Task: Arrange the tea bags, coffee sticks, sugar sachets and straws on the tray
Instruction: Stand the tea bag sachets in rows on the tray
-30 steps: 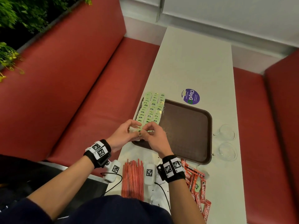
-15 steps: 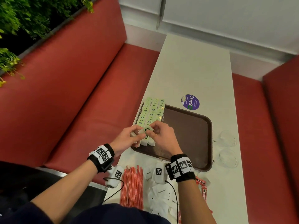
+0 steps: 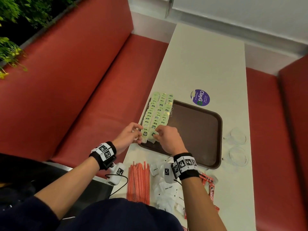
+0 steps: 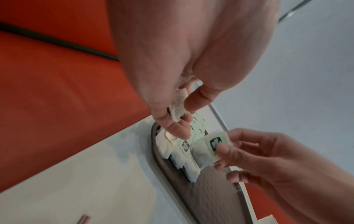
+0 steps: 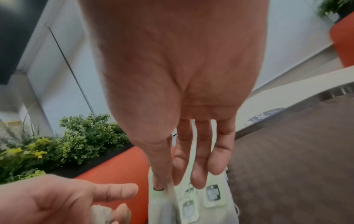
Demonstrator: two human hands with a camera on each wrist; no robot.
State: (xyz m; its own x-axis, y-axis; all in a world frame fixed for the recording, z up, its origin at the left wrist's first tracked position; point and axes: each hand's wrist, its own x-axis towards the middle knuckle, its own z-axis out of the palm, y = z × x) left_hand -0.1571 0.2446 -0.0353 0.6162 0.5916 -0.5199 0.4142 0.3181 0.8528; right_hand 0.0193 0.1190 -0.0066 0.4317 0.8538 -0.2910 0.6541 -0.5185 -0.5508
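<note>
Green-tagged tea bags [image 3: 158, 110] lie in rows along the left side of the brown tray [image 3: 196, 130]. My left hand [image 3: 138, 135] is at the tray's near left corner and pinches a small wad of tea bags [image 4: 178, 106] between thumb and fingers. My right hand [image 3: 155, 133] is just beside it, pinching one tea bag [image 4: 212, 145] by its green tag at the near end of the rows. Red straws [image 3: 138, 182], white sugar sachets [image 3: 168, 194] and red coffee sticks [image 3: 211, 189] lie on the table in front of the tray.
Two clear glass cups [image 3: 236, 135] stand on the table right of the tray. A purple sticker [image 3: 200, 97] lies beyond it. Red bench seats [image 3: 83, 97] flank the narrow white table [image 3: 200, 55]; plants [image 3: 13, 47] are at far left.
My right hand has drawn one tea bag away from the left hand and brought it down to the near end of the rows. The left hand stayed at the tray corner.
</note>
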